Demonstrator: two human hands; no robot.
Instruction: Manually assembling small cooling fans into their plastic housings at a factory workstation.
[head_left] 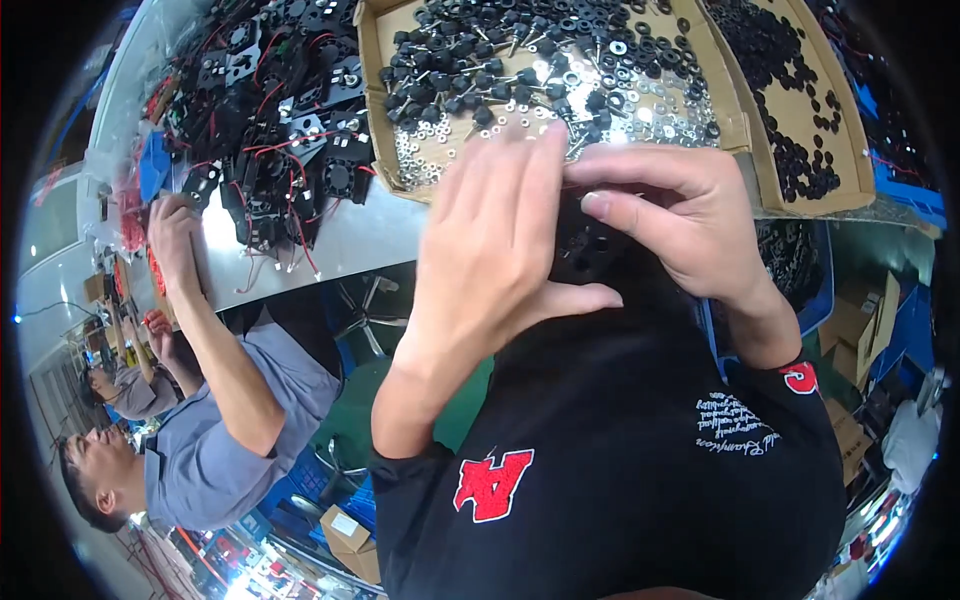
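My left hand [485, 225] is stretched out, back upward and slightly blurred, over the near edge of a shallow cardboard tray [376, 125]. Its thumb points right, past a black part [580, 250] with a round hole. My right hand [690, 215] is closed, thumb against forefinger, at that black part, which hangs in front of my black shirt; its full shape is hidden. Inside the tray lie black-headed screws [475, 90], black rings [660, 55], and small shiny washers or nuts [420, 140].
Left of the tray is a heap of black fan assemblies [300, 130] with red wires. A second cardboard tray [855, 170] on the right holds small black rings. Nearby at left, a co-worker [230, 420] reaches onto the metal table [350, 240]. A blue bin [822, 290] stands below.
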